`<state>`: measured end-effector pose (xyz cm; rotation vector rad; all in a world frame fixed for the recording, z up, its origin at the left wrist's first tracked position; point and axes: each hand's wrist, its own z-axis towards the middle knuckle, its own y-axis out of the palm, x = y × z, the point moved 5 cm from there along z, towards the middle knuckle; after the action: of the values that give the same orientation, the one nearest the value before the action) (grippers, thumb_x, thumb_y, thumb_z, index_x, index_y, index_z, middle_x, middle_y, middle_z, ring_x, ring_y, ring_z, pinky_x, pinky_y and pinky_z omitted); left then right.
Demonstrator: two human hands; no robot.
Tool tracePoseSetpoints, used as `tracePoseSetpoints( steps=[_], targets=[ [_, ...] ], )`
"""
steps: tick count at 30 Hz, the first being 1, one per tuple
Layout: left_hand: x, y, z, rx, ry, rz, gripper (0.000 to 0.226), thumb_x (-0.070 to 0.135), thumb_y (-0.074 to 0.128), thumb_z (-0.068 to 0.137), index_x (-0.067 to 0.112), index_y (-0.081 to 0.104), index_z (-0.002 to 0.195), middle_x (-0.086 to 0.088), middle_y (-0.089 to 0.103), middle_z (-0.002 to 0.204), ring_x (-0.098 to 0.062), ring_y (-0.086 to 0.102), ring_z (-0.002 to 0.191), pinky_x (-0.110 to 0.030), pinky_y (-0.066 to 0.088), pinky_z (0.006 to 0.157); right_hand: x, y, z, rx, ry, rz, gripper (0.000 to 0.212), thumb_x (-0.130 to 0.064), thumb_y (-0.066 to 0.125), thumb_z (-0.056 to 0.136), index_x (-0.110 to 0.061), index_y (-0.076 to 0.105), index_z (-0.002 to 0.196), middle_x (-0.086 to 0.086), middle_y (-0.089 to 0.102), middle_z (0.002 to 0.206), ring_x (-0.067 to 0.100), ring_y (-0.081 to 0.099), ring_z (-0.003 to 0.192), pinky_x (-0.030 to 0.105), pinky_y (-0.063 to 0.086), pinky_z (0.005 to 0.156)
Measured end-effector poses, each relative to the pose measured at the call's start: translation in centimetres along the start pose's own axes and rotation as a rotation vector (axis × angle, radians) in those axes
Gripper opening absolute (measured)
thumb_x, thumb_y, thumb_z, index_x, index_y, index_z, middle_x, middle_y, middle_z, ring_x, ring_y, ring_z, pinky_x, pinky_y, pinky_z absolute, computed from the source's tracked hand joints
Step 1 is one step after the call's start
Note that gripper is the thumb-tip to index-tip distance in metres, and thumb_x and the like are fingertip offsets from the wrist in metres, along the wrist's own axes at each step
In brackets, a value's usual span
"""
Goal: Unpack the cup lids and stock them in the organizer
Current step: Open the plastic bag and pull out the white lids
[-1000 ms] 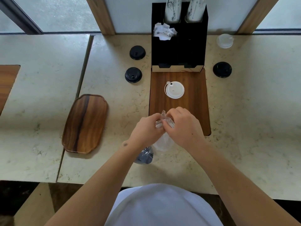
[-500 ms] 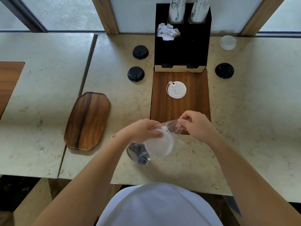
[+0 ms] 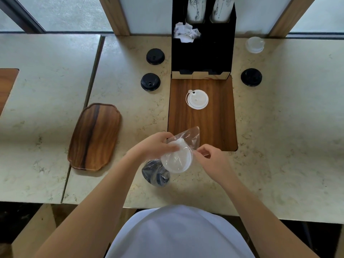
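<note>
My left hand grips a clear plastic bag with a white cup lid inside, held just above the counter's front. My right hand pinches the bag's plastic at the lid's right edge. A second bag of black lids lies on the counter under my hands. The black organizer stands at the back centre. One loose white lid rests on the wooden board in front of it.
Loose black lids lie left of the organizer and right of it. A translucent lid sits at the back right. Crumpled paper and two cup stacks fill the organizer's top. A wooden tray lies left.
My hands have moved apart and the bag's mouth is now open. The white lid has tilted to face me, and my right hand has dropped from the bag's top to the lid's right edge.
</note>
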<state>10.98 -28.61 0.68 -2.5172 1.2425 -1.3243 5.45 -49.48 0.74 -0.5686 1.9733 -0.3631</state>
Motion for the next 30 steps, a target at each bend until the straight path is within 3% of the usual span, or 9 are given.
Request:
tracePoseSetpoints(
  steps=[6, 9, 12, 17, 21, 23, 25, 27, 30],
  targets=[
    [-0.8, 1.4, -0.3, 0.038, -0.001, -0.017, 0.024, 0.050, 0.068, 0.089, 0.032, 0.069, 0.105, 0.005, 0.075, 0.099, -0.016, 0.073, 0.089, -0.046, 0.064, 0.084, -0.1, -0.1, -0.5, 0.177, -0.167, -0.194, 0.012, -0.033, 0.063, 0.096, -0.024, 0.070, 0.092, -0.010, 0.064, 0.091, 0.005, 0.061, 0.084, 0.022, 0.051, 0.070],
    [-1.0, 1.8, -0.5, 0.013, 0.000, -0.045, 0.026, 0.050, 0.066, 0.091, 0.030, 0.070, 0.109, 0.004, 0.076, 0.103, -0.019, 0.073, 0.094, -0.051, 0.062, 0.088, 0.6, -0.6, 0.0, 0.146, -0.094, -0.070, 0.010, -0.027, 0.065, 0.095, -0.025, 0.067, 0.085, -0.014, 0.066, 0.081, -0.001, 0.062, 0.076, 0.013, 0.044, 0.063],
    [-1.0, 2.4, -0.9, -0.080, 0.031, -0.087, 0.025, 0.044, 0.064, 0.097, 0.033, 0.068, 0.119, 0.004, 0.074, 0.111, -0.020, 0.070, 0.102, -0.049, 0.061, 0.093, 1.4, -1.4, 1.0, 0.064, 0.054, 0.126, 0.012, -0.033, 0.066, 0.094, -0.027, 0.066, 0.084, -0.015, 0.065, 0.069, -0.005, 0.056, 0.058, 0.018, 0.044, 0.059],
    [-0.5, 3.0, -0.9, -0.176, 0.049, -0.083, 0.023, 0.025, 0.064, 0.101, 0.032, 0.068, 0.122, 0.002, 0.071, 0.114, -0.023, 0.065, 0.107, -0.046, 0.055, 0.099, 1.5, -3.0, 2.5, -0.016, 0.065, 0.208, 0.013, -0.031, 0.063, 0.098, -0.020, 0.065, 0.092, 0.003, 0.076, 0.094, 0.032, 0.069, 0.082, 0.043, 0.060, 0.075],
    [0.1, 2.9, -0.9, -0.205, 0.053, -0.091, 0.020, 0.027, 0.065, 0.100, 0.037, 0.069, 0.117, 0.005, 0.071, 0.113, -0.019, 0.065, 0.105, -0.035, 0.055, 0.090, 1.6, -3.9, 3.2, -0.104, 0.088, 0.243, 0.014, -0.028, 0.053, 0.105, -0.017, 0.061, 0.103, -0.010, 0.079, 0.091, 0.016, 0.075, 0.090, 0.026, 0.059, 0.069],
    [0.1, 2.7, -1.0, -0.199, 0.039, -0.118, 0.020, 0.032, 0.065, 0.100, 0.040, 0.068, 0.118, 0.005, 0.071, 0.115, -0.019, 0.066, 0.105, -0.034, 0.057, 0.088, 1.5, -4.2, 3.3, -0.146, 0.103, 0.274, 0.026, -0.045, 0.056, 0.101, -0.021, 0.061, 0.108, -0.010, 0.078, 0.092, 0.013, 0.076, 0.089, 0.031, 0.060, 0.076],
    [0.1, 2.5, -1.1, -0.203, 0.029, -0.147, 0.023, 0.036, 0.066, 0.099, 0.040, 0.068, 0.122, 0.004, 0.072, 0.118, -0.020, 0.067, 0.109, -0.039, 0.059, 0.094, 1.3, -4.4, 3.1, -0.206, 0.097, 0.199, 0.039, -0.060, 0.064, 0.090, -0.027, 0.061, 0.112, -0.012, 0.076, 0.095, 0.006, 0.074, 0.087, 0.027, 0.060, 0.073],
    [0.1, 2.5, -1.3, -0.236, 0.022, -0.159, 0.029, 0.034, 0.069, 0.097, 0.042, 0.066, 0.124, 0.008, 0.073, 0.117, -0.017, 0.068, 0.110, -0.039, 0.058, 0.097, 1.7, -4.2, 3.0, -0.260, 0.081, 0.054, 0.032, -0.051, 0.071, 0.089, -0.029, 0.064, 0.111, -0.009, 0.073, 0.095, 0.007, 0.073, 0.084, 0.021, 0.057, 0.068],
    [0.1, 2.5, -1.7, -0.292, 0.022, -0.125, 0.049, 0.019, 0.078, 0.087, 0.041, 0.063, 0.128, 0.013, 0.072, 0.118, -0.010, 0.067, 0.111, -0.038, 0.056, 0.100, 2.0, -5.0, 3.5, -0.309, 0.100, 0.032, 0.007, -0.024, 0.072, 0.094, -0.018, 0.073, 0.098, -0.001, 0.073, 0.083, 0.015, 0.068, 0.077, 0.024, 0.060, 0.072]
  ],
)
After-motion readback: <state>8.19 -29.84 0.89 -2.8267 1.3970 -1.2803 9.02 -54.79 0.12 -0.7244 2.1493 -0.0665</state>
